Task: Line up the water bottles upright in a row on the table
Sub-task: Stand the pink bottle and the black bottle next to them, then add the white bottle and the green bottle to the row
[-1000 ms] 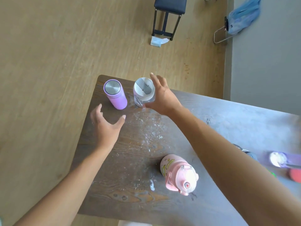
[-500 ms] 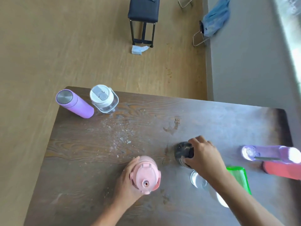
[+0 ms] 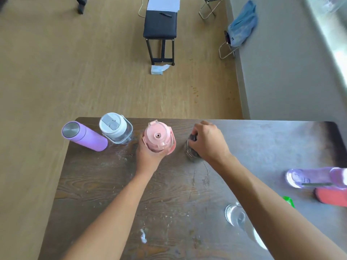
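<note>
Along the far edge of the dark wooden table (image 3: 105,181) stand a purple steel-capped bottle (image 3: 84,136) and a clear bottle with a white lid (image 3: 116,129), both upright. My left hand (image 3: 148,156) grips the pink bottle (image 3: 158,136) upright just right of them. My right hand (image 3: 208,142) is closed over the top of a dark-lidded clear bottle (image 3: 191,151), upright right of the pink one. On the right lie a translucent purple bottle (image 3: 315,177) and a red bottle (image 3: 330,197). A clear bottle (image 3: 236,216) and a green one (image 3: 288,200) lie partly hidden by my right forearm.
Beyond the table is wooden floor with a black stool (image 3: 160,29) carrying papers. A folding chair with a blue bag (image 3: 242,27) stands by the grey wall on the right. White smears mark the tabletop.
Both hands carried their bottles from the table's near middle to the far edge. The pink and dark-lidded bottles now stand beside the purple and white-lidded ones.
</note>
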